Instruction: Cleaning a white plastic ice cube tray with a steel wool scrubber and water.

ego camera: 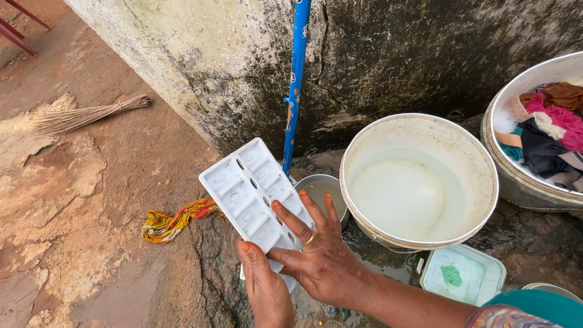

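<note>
Rough reddish ground [91, 200] ran up to a stained, cracked concrete wall [395, 54], with a blue pipe [296, 79] standing against it. Near the bottom of the view, both hands held a white plastic ice tray [249, 188], tilted with its far end pointing up and to the left, its moulded compartments facing the camera. The left hand [267, 291] gripped the near end from below, thumb pressed on the tray's lower edge. The right hand [322, 258], wearing a ring, lay across the near right part of the tray with fingers spread flat over it; each grip was closed on the tray. Just behind the tray sat a small metal cup [325, 191], and beside that a large white bucket [480, 182] holding cloudy water. Farther right, a metal basin [516, 176] was filled with coloured clothes. A pale green box [492, 282] with green powder lay on wet ground in front of the bucket. To the left, a twisted orange and yellow cloth [173, 222] lay on the ground, and a bundle broom [85, 115] rested farther off.
</note>
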